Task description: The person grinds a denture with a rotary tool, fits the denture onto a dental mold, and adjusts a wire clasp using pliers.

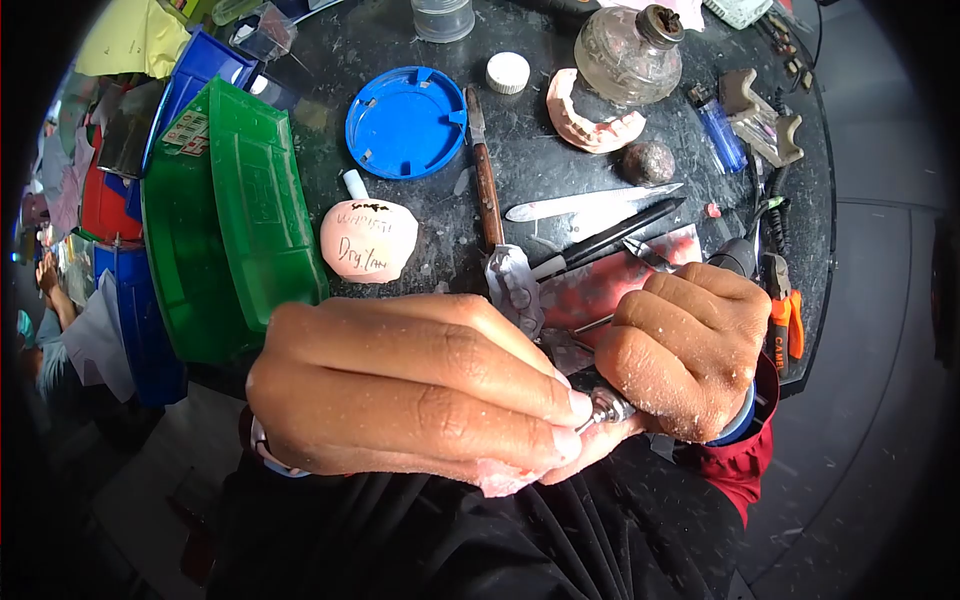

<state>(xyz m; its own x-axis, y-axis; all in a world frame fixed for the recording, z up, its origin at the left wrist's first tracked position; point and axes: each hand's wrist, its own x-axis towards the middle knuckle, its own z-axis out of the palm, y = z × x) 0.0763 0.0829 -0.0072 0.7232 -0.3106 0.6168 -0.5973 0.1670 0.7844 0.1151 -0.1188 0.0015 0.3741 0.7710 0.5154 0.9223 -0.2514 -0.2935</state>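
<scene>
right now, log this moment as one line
left hand: holds pink piece | right hand: grips metal tool, tip near left hand | pale dust: on right hand | black table: blue round lid

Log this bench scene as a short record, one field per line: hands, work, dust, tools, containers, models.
Left hand: pinching a pink piece, mostly covered by the fingers
Right hand: closed around a metal handpiece
Work point: handpiece tip by the left fingertips; contact with the piece cannot be told
Dust: pale specks on both hands
Tools: brown-handled knife; orange-handled pliers, beyond the right hand
Containers: green bin, left; glass jar, far side
Models: pink arch beside the jar; pale block with handwriting
</scene>
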